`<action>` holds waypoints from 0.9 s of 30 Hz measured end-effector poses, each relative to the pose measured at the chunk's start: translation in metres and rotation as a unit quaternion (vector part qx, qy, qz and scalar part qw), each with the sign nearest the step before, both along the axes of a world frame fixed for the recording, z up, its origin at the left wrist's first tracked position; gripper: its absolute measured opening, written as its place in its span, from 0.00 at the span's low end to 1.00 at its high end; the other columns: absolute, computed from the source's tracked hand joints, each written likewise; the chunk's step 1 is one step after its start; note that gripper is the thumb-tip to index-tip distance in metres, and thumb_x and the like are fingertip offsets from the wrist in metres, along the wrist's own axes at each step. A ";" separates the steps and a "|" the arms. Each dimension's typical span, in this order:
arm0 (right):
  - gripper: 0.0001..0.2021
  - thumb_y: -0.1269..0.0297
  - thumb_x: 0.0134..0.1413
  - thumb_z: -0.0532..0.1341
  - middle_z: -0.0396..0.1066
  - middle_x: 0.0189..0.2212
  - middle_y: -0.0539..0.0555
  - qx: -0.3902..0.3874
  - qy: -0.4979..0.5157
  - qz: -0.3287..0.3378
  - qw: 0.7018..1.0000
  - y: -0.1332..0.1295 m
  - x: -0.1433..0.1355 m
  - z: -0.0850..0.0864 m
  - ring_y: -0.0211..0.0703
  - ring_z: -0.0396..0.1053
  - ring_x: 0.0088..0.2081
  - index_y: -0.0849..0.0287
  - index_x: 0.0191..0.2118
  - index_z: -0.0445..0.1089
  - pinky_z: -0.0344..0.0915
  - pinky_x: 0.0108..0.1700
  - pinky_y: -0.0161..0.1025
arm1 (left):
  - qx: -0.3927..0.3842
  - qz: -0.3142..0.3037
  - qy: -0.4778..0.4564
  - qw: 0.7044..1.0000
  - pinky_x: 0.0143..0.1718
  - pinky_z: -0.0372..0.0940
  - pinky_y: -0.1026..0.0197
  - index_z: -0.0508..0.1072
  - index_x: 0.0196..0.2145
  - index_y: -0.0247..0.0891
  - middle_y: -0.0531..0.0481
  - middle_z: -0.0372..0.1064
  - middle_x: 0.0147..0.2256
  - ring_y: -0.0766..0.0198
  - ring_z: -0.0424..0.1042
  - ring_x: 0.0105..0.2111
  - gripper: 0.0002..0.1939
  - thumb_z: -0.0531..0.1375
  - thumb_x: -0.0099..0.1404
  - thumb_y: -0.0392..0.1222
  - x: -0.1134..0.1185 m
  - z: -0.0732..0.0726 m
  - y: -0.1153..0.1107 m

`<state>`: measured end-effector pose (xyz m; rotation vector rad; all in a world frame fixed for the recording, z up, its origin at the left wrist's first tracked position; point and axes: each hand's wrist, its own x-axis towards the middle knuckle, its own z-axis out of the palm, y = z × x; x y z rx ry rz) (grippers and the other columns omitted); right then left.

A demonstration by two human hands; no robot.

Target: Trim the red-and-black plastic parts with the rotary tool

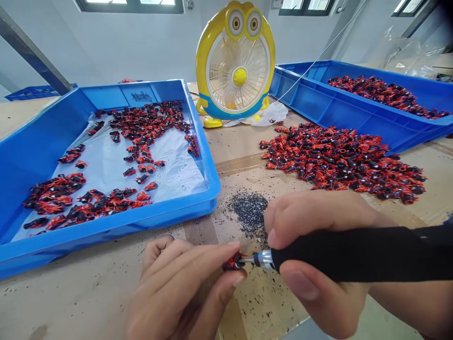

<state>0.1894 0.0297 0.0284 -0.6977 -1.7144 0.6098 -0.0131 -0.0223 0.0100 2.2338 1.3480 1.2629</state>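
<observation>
Piece [231, 262], pinched by left fingers [222, 254], lies crosswise, facing right toward black tool [339, 255] gripped by right fingers [300, 281].

Showing smooth, glossy plastic on blue tray [203, 151] toward desk's [226, 141] left edge and on yellow fan [239, 77] toward far edge. Looking wrinkled, papery on white liner [102, 160]. Gleaming in metal at tool collar [265, 259]; looking matt on tool grip [354, 255]; shining on tape strip [244, 164].

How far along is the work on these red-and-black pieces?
Probably done: pieces in the left blue tray. In hand: one piece, in the left hand, against the tip of the black handheld tool in the right hand. Seemingly left: the big pile; the right blue tray holds more, state unclear.
</observation>
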 end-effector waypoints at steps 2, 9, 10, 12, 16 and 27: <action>0.05 0.62 0.54 0.67 0.71 0.22 0.44 -0.010 -0.012 0.002 1.000 -0.003 -0.003 0.000 0.32 0.68 0.22 0.54 0.31 0.71 0.65 0.25 0.34 | -0.003 0.006 -0.008 1.000 0.39 0.62 0.53 0.79 0.50 0.50 0.59 0.82 0.35 0.60 0.75 0.30 0.16 0.68 0.66 0.34 0.002 0.000 -0.001; 0.06 0.62 0.57 0.66 0.69 0.21 0.44 -0.010 -0.006 -0.006 1.000 -0.006 -0.004 0.000 0.32 0.66 0.21 0.54 0.31 0.70 0.62 0.24 0.35 | -0.013 -0.002 -0.018 1.000 0.40 0.60 0.51 0.79 0.50 0.49 0.59 0.82 0.36 0.62 0.75 0.29 0.15 0.68 0.69 0.34 0.002 -0.006 -0.003; 0.07 0.61 0.56 0.66 0.69 0.21 0.44 -0.013 -0.004 -0.003 1.000 -0.005 -0.003 0.000 0.31 0.66 0.21 0.55 0.31 0.70 0.62 0.24 0.35 | -0.015 -0.004 -0.019 1.000 0.40 0.60 0.51 0.79 0.50 0.49 0.59 0.82 0.36 0.62 0.75 0.30 0.14 0.68 0.69 0.34 0.001 -0.007 -0.003; 0.07 0.61 0.56 0.66 0.68 0.20 0.45 -0.015 0.005 -0.003 1.000 -0.004 -0.003 -0.001 0.31 0.66 0.21 0.55 0.30 0.70 0.62 0.24 0.34 | -0.018 -0.013 -0.016 1.000 0.41 0.60 0.51 0.79 0.51 0.49 0.59 0.83 0.36 0.62 0.75 0.30 0.14 0.68 0.70 0.35 0.000 -0.007 -0.003; 0.08 0.60 0.58 0.67 0.69 0.21 0.45 -0.006 0.001 -0.004 1.000 -0.004 -0.004 -0.002 0.32 0.67 0.21 0.55 0.30 0.70 0.62 0.24 0.34 | -0.018 -0.023 -0.009 1.000 0.42 0.60 0.50 0.78 0.52 0.49 0.59 0.83 0.37 0.61 0.76 0.31 0.15 0.67 0.71 0.35 -0.003 -0.006 -0.002; 0.08 0.66 0.57 0.68 0.76 0.25 0.51 0.034 -0.145 0.120 0.981 0.008 0.026 0.010 0.41 0.74 0.23 0.53 0.41 0.70 0.69 0.23 0.37 | 0.003 -0.074 0.039 0.997 0.37 0.61 0.52 0.75 0.55 0.46 0.55 0.86 0.40 0.63 0.78 0.30 0.17 0.67 0.71 0.34 -0.011 -0.010 0.007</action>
